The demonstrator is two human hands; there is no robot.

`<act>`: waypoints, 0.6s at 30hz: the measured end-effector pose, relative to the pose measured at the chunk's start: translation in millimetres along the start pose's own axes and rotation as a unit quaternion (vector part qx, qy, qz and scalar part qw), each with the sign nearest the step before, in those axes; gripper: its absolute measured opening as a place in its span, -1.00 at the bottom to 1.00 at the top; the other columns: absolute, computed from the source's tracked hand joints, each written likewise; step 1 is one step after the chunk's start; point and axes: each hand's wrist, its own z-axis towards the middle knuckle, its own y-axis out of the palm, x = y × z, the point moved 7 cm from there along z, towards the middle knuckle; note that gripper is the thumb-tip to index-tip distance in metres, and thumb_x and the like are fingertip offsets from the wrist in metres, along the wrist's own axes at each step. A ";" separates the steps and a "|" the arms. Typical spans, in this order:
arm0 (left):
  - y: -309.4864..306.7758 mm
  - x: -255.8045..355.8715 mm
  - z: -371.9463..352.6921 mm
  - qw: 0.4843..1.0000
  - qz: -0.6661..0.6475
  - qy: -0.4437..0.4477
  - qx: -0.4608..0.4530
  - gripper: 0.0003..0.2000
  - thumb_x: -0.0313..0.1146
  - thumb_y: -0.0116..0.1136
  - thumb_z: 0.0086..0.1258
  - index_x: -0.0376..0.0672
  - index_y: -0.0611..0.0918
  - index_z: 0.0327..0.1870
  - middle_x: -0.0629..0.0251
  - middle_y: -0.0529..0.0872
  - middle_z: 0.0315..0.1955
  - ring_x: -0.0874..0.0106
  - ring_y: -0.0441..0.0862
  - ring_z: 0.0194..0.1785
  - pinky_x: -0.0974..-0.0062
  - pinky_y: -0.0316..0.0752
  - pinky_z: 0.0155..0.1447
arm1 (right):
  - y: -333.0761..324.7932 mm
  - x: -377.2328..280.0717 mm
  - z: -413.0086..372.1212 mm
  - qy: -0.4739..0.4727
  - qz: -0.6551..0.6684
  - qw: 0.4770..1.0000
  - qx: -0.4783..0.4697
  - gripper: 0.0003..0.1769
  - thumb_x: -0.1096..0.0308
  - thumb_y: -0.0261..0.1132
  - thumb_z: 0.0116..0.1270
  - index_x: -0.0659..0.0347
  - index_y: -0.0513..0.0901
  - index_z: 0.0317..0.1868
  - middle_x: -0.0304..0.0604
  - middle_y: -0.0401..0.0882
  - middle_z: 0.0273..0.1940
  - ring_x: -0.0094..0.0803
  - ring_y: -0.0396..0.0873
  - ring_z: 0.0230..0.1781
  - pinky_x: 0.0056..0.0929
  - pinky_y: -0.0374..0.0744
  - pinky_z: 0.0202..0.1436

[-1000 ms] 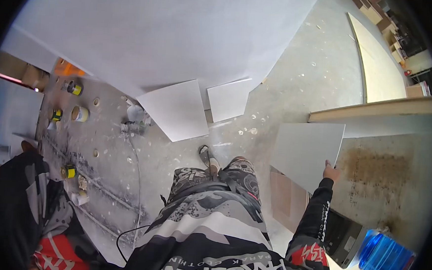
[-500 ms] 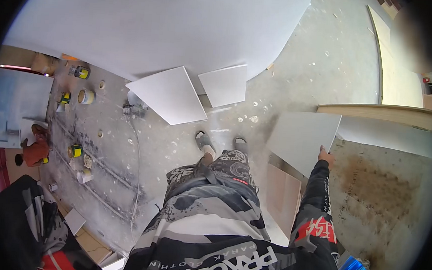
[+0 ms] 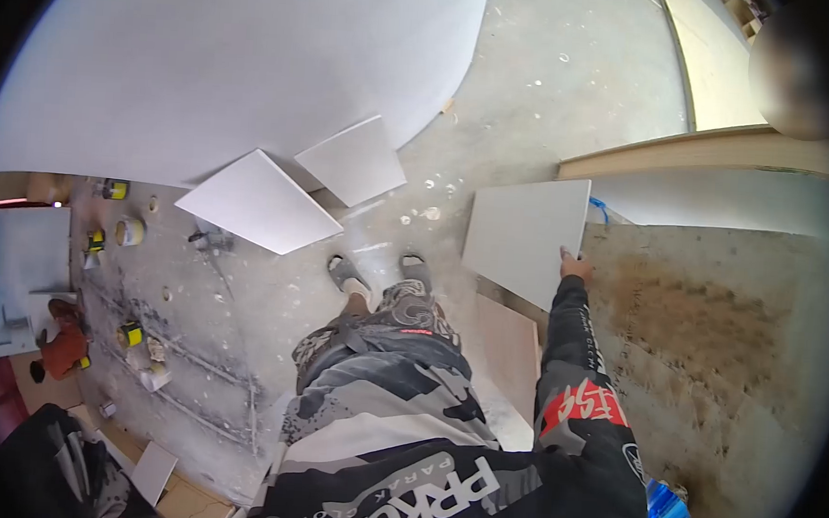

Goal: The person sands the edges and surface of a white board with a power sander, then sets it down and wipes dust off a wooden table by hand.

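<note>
We stand on the dusty concrete floor [image 3: 558,78], and our right hand [image 3: 575,266] is stretched out and gripping a small white panel [image 3: 524,247] by its upper right corner, fingers closed over the edge. The panel hangs tilted just beside the left edge of the chipboard worktop [image 3: 712,353]. We cannot tell whether its lower edge rests on anything. Our left hand is out of sight, so we cannot tell its state.

As we judge it, the handling is partway. Two more white panels [image 3: 261,202] of the same kind already lie on the floor ahead of our feet [image 3: 347,274], one overlapping the edge of a large white sheet [image 3: 208,66]. The third is in hand and set down nowhere yet. The worktop itself carries no panel in the part we can see. A pale wooden board [image 3: 504,345] leans below the held panel, and several tins [image 3: 129,232] stand well apart on the floor to our left, untouched.
</note>
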 end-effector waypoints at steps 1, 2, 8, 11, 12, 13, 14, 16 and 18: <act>3.4 3.6 -0.7 1.000 0.001 0.002 0.002 -0.71 -0.17 0.02 0.48 -0.08 0.55 0.09 0.25 0.60 0.14 0.27 0.50 0.22 0.24 0.43 0.16 | 6.8 -3.8 3.2 -0.002 0.006 1.000 -0.003 -0.37 -0.05 0.50 0.06 0.21 0.68 0.05 0.10 0.69 0.00 -0.03 0.64 0.06 -0.17 0.53 0.16; 2.4 6.0 -2.0 1.000 0.004 0.001 0.004 -0.71 -0.17 0.01 0.48 -0.08 0.55 0.10 0.25 0.60 0.14 0.27 0.50 0.22 0.24 0.43 0.16 | 9.0 -0.8 6.1 0.003 0.003 1.000 -0.005 -0.40 -0.03 0.51 0.05 0.19 0.70 0.02 0.09 0.70 -0.01 -0.04 0.65 0.05 -0.17 0.54 0.15; 18.6 9.3 -12.9 1.000 0.005 -0.008 0.003 -0.70 -0.17 0.01 0.49 -0.09 0.54 0.11 0.25 0.59 0.14 0.27 0.50 0.22 0.25 0.42 0.16 | 2.5 -4.4 12.0 -0.001 0.026 1.000 0.002 -0.44 -0.01 0.53 0.03 0.23 0.73 -0.07 0.11 0.72 -0.09 -0.07 0.68 -0.01 -0.20 0.57 0.12; 19.1 10.4 -17.6 1.000 0.004 -0.012 0.004 -0.70 -0.17 0.00 0.49 -0.09 0.54 0.11 0.25 0.59 0.14 0.27 0.50 0.22 0.25 0.42 0.17 | 6.0 -5.2 23.3 -0.043 -0.032 0.996 0.066 -0.43 0.01 0.53 0.04 0.29 0.71 -0.08 0.14 0.72 -0.08 -0.05 0.68 -0.01 -0.20 0.57 0.11; 15.8 9.1 -21.8 1.000 0.007 -0.014 0.007 -0.70 -0.17 0.00 0.49 -0.09 0.54 0.12 0.25 0.59 0.14 0.27 0.50 0.22 0.25 0.42 0.17 | 15.0 -1.2 22.4 -0.024 0.008 0.999 0.022 -0.44 0.03 0.53 0.05 0.30 0.71 -0.07 0.14 0.71 -0.08 -0.04 0.69 -0.02 -0.18 0.58 0.10; 18.3 9.3 -22.5 1.000 0.006 -0.014 0.005 -0.70 -0.16 0.00 0.49 -0.09 0.54 0.12 0.25 0.59 0.14 0.27 0.50 0.23 0.25 0.42 0.17 | 11.0 -3.3 26.7 -0.008 0.046 0.999 -0.010 -0.45 0.05 0.52 0.06 0.31 0.70 -0.07 0.14 0.71 -0.08 -0.02 0.69 -0.02 -0.17 0.58 0.09; 18.4 8.3 -24.8 1.000 0.006 -0.018 0.007 -0.70 -0.16 0.00 0.49 -0.09 0.54 0.12 0.24 0.59 0.15 0.27 0.50 0.23 0.25 0.42 0.17 | -2.7 -11.3 14.5 -0.010 0.017 0.999 0.026 -0.50 0.11 0.52 0.08 0.31 0.69 -0.09 0.15 0.72 -0.12 0.00 0.69 -0.05 -0.15 0.58 0.06; 22.8 8.5 -24.6 1.000 0.005 -0.022 0.005 -0.69 -0.16 -0.01 0.50 -0.09 0.54 0.12 0.24 0.59 0.15 0.27 0.50 0.23 0.25 0.42 0.17 | 6.1 4.8 25.8 -0.011 0.035 0.999 0.018 -0.51 0.14 0.50 0.10 0.32 0.67 -0.07 0.14 0.72 -0.13 0.01 0.69 -0.06 -0.13 0.59 0.06; 28.6 4.1 -25.9 1.000 -0.001 -0.026 0.003 -0.69 -0.16 -0.01 0.50 -0.10 0.54 0.13 0.24 0.59 0.15 0.27 0.50 0.23 0.25 0.42 0.18 | 3.6 4.3 33.5 -0.020 0.050 0.998 0.012 -0.52 0.16 0.49 0.11 0.32 0.65 -0.05 0.14 0.72 -0.14 0.02 0.69 -0.07 -0.11 0.59 0.06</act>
